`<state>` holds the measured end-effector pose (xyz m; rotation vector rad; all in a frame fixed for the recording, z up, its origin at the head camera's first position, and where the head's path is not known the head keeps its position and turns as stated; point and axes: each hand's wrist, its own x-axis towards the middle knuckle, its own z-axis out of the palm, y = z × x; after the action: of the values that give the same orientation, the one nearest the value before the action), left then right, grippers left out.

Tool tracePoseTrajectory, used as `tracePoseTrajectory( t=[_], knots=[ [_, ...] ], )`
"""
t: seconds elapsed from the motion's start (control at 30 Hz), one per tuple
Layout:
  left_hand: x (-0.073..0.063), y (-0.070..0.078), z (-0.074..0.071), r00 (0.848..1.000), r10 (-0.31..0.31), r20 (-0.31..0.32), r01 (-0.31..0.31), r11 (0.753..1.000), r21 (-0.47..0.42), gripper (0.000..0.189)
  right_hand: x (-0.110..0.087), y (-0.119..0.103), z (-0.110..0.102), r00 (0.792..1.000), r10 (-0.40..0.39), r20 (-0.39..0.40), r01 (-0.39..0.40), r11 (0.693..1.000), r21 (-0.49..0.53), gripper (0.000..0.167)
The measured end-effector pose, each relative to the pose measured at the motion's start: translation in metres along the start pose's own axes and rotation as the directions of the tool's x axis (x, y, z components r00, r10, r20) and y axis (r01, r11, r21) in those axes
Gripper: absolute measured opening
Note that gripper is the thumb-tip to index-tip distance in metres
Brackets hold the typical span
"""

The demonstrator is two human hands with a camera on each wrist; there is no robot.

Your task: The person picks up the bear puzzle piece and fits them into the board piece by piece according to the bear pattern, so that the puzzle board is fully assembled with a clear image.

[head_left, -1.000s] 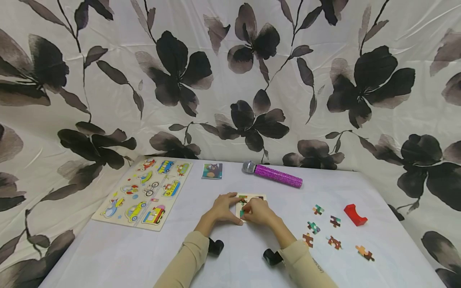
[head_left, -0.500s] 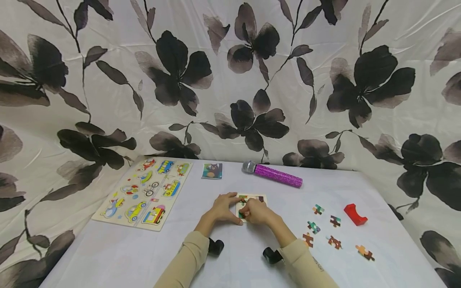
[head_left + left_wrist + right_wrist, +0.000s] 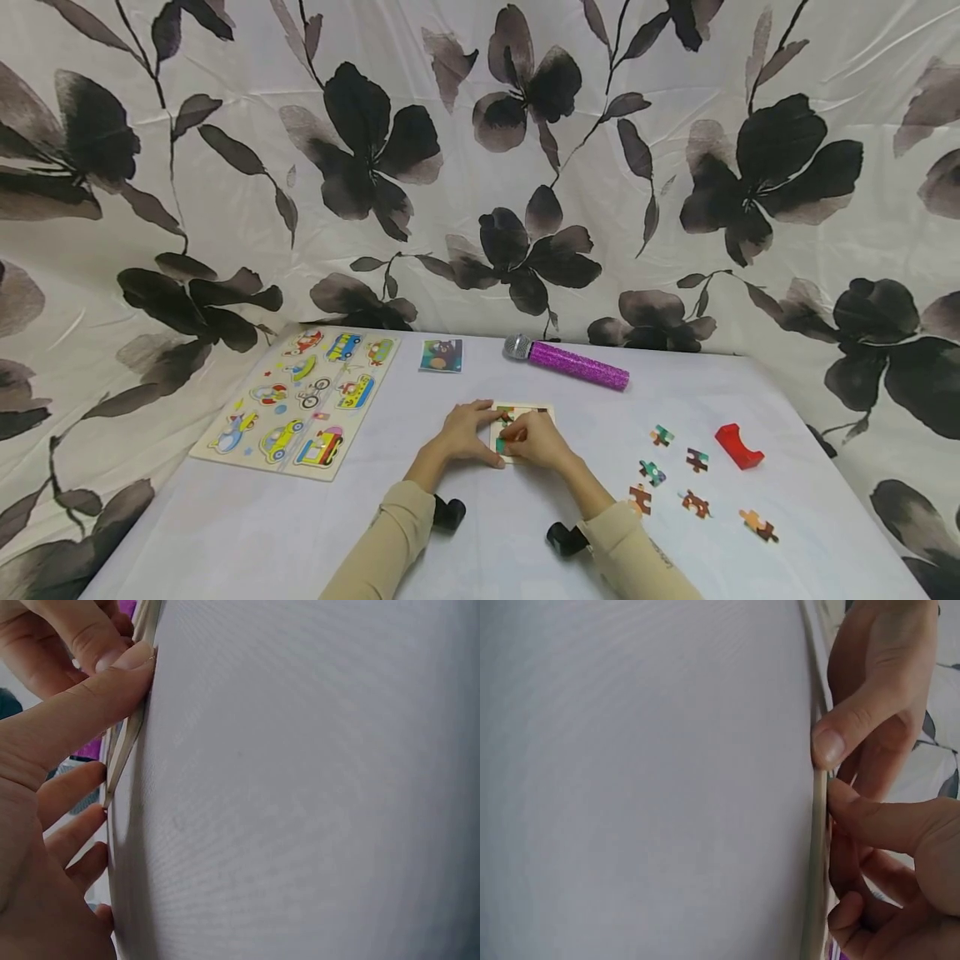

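Note:
A small framed jigsaw board point(image 3: 551, 409), pale at the rim with green and brown pieces in it, lies on the white table. My left hand point(image 3: 467, 433) holds its left side, thumb at the near edge and fingers at the left and far edges. My right hand point(image 3: 538, 440) is over the board, with thumb and fingertips together pinching a small dark brown puzzle piece, mostly hidden by the fingers. In the right wrist view, the right thumb point(image 3: 874, 821) and fingers meet right at the board's edge, close beside the left thumb point(image 3: 855, 727).
Loose jigsaw pieces point(image 3: 696, 503), several of them, lie at right near a red curved block point(image 3: 740, 447). A purple glitter microphone point(image 3: 577, 367) and picture card point(image 3: 441, 356) lie behind the hands. A wooden vehicle puzzle point(image 3: 243, 458) lies at left; patterned cloth hangs behind.
The right hand's fingers have shifted slightly over the board, from a curled, pressing pose to a more extended pinch. The left hand has stayed in place.

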<state>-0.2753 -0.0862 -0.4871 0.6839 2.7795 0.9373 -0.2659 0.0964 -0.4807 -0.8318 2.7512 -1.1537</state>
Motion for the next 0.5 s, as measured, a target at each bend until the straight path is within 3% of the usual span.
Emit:
tracePoseTrajectory(
  t=[0.27,0.5],
  knots=[
    [0.001,-0.002,0.0,1.0,0.008,-0.008,-0.008,1.0,0.001,0.083,0.003,-0.005,0.004,0.998,0.052,-0.025,-0.051,0.999,0.011,0.02],
    [0.001,-0.003,0.0,1.0,-0.005,-0.005,0.005,1.0,-0.02,0.084,-0.004,0.009,-0.024,0.999,0.018,0.038,-0.019,1.0,0.025,0.033]
  ],
)
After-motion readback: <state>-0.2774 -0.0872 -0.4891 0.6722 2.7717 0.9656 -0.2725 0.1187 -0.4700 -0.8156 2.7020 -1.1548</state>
